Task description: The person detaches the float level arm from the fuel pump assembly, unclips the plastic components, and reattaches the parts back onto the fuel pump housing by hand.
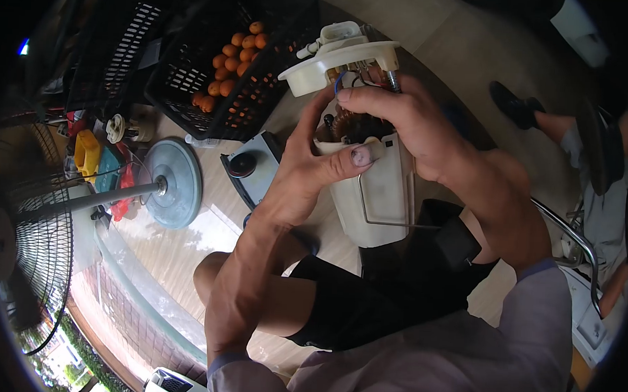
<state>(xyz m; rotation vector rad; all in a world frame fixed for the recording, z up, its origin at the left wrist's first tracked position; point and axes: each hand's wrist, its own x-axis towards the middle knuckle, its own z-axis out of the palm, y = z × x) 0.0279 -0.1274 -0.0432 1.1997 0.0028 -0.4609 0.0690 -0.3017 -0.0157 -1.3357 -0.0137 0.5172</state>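
Observation:
In the head view a white plastic fuel pump module (376,209) stands tilted above my lap. My left hand (312,157) is wrapped round its upper end, the thumb lying across the front. The round white flange (341,60) sits apart above the body, joined by wires and a metal rod with a spring (393,80). My right hand (402,112) is closed beneath the flange, thumb tip against a blue wire (338,81); its other fingers are mostly hidden. A bent metal float rod (364,205) runs down the body towards a black block (458,237).
A black crate (192,92) holding several oranges (229,63) stands at the upper left. Beside it are a grey round fan base (171,183), a fan (38,254) and a grey box with a black knob (248,168). Another person's leg and shoe (514,107) show at right.

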